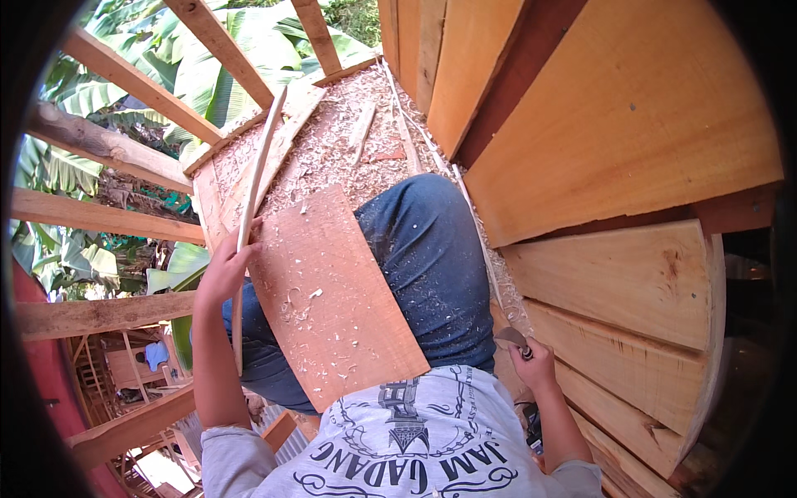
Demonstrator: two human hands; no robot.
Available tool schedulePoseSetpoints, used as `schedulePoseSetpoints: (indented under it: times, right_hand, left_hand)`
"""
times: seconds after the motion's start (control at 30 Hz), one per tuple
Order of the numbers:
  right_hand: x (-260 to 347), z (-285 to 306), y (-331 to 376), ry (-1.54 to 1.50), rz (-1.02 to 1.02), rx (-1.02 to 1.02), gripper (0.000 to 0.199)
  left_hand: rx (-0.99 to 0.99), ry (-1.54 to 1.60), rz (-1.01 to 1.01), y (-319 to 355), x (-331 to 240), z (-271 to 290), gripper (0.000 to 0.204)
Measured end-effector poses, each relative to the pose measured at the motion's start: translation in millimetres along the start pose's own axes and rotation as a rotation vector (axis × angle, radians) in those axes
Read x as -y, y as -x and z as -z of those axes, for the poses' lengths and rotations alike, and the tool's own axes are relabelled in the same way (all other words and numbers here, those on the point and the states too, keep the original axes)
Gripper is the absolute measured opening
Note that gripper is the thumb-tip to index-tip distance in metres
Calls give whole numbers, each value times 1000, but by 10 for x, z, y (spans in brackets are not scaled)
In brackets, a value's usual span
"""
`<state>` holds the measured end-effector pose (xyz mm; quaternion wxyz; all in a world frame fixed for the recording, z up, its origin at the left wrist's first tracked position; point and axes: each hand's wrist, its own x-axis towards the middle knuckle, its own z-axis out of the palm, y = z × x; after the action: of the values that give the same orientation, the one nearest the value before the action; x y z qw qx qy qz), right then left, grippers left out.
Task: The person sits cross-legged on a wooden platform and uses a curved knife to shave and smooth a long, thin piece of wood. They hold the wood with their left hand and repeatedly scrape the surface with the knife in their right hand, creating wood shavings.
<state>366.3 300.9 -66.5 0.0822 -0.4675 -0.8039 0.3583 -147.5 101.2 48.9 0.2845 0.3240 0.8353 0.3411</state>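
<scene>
Shaving-strewn floor [349,124], reddish board [332,299] on lap.

Right hand [531,358] grip hides most of small tool [512,338]; board [332,299] covers left thigh.

An open-air woodworking spot on a raised timber platform. Wood shavings [349,124] carpet the plank floor toward twelve o'clock, and pale sawn boards [614,124] form a wall from one to four o'clock. Rough beams [108,145] make an open frame at nine to eleven o'clock, with banana leaves [241,50] beyond them.
</scene>
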Motion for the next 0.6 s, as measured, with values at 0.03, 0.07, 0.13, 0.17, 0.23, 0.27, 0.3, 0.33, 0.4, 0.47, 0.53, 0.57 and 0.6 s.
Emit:
schedulePoseSetpoints:
  times: [0.03, 0.07, 0.13, 0.17, 0.23, 0.27, 0.3, 0.33, 0.4, 0.47, 0.53, 0.57, 0.6]
  right_hand:
    - [179, -2, -155, -36, 74, -18, 29]
    - [368, 22, -290, -60, 134, -26, 31]
    - [642, 46, -511, -117, 232, -52, 34]
    - [751, -22, -642, -208, 336, -108, 46]
    - [1151, -42, -895, -284, 483, -92, 54]
    - [1379, -38, -990, -320, 548, -85, 58]
    - [1618, -59, -1090, -307, 605, -100, 62]
    - [1876, -76, -1164, -332, 626, -71, 62]
    - [2293, -65, -1266, -367, 643, -31, 60]
    - [2572, -49, -1345, -272, 720, 11, 59]
    - [2748, -68, -1367, -170, 773, 34, 57]
    - [2814, -85, -1371, -113, 787, 36, 57]
    - [2852, -121, -1386, -57, 803, 46, 56]
  left_hand:
    - [6, -17, 21, 50, -143, 0, 36]
    - [20, -30, 43, 102, -325, -14, 32]
    - [45, 2, -74, 222, -712, -67, 18]
    - [180, 260, 31, 318, -841, -61, 15]
    - [376, 554, 100, 494, -935, -92, 16]
    - [443, 582, 70, 566, -941, -131, 18]
    - [499, 759, 143, 620, -898, -205, 25]
    - [553, 942, 220, 679, -835, -275, 33]
    - [612, 1137, 318, 675, -845, -383, 34]
    - [616, 1200, 319, 652, -832, -465, 31]
    - [567, 1178, 291, 672, -847, -547, 27]
    - [672, 1231, 282, 683, -759, -583, 25]
    - [653, 1216, 298, 697, -808, -591, 26]
